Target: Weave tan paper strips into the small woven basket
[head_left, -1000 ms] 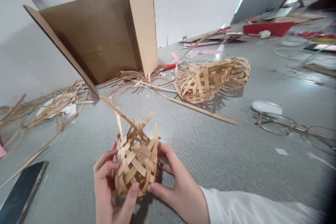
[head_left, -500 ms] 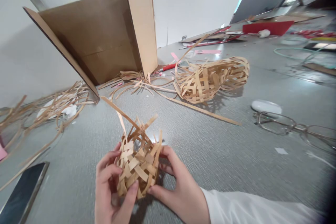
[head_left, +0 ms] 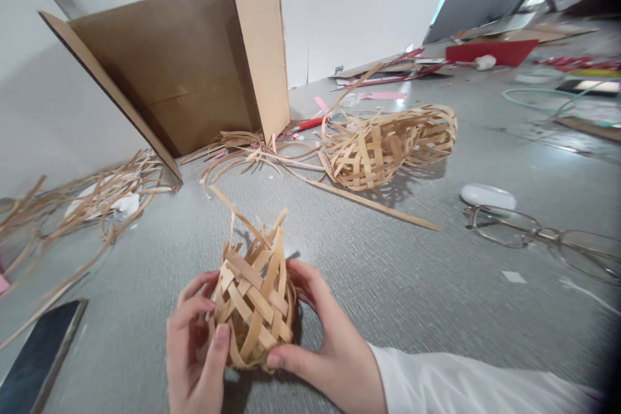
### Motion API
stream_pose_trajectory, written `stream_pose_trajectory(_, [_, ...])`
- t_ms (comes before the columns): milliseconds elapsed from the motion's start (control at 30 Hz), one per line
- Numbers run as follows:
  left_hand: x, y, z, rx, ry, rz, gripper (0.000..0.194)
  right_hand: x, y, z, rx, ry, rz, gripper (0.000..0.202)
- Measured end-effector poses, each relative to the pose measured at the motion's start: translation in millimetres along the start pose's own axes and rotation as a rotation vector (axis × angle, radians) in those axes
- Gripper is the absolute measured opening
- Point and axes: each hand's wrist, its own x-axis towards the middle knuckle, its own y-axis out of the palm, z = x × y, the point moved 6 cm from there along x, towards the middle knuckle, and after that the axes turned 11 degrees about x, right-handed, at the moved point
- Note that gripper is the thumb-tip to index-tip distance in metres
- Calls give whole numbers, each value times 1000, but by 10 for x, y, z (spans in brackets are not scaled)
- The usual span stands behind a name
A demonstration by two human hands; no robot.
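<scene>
A small woven basket (head_left: 256, 301) of flat tan strips is held between both hands, low in the middle of the head view. Loose strip ends stick up from its far side. My left hand (head_left: 196, 343) grips its left side, thumb on the near face. My right hand (head_left: 325, 336) holds the right side, its thumb pressed at the lower near edge and its fingers partly hidden behind the weave. A larger woven piece (head_left: 383, 149) lies on its side beyond the hands, with a long flat strip (head_left: 378, 202) in front of it.
An opened cardboard box (head_left: 194, 71) stands against the wall, with loose strips (head_left: 130, 187) to its left. A phone (head_left: 41, 356) lies at lower left. Eyeglasses (head_left: 548, 233) and a white oval object (head_left: 488, 196) sit at right. A red-handled tool (head_left: 310, 123) rests near the box.
The small basket has been turned in the hands, so another part of its weave faces me and its loose ends have shifted. Both hands keep hold of it.
</scene>
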Motion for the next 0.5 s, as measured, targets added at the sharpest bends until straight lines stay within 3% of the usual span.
stream_pose_trajectory(100, [-17, 15, -85, 40, 124, 50, 21, 6, 29, 3, 48, 3, 33, 80])
stream_pose_trajectory(233, [-57, 38, -130, 150, 172, 93, 42, 5, 18, 15, 35, 29, -15, 81])
stream_pose_trajectory(500, [-7, 68, -212, 248, 298, 72, 40, 9, 32, -5, -11, 38, -17, 76])
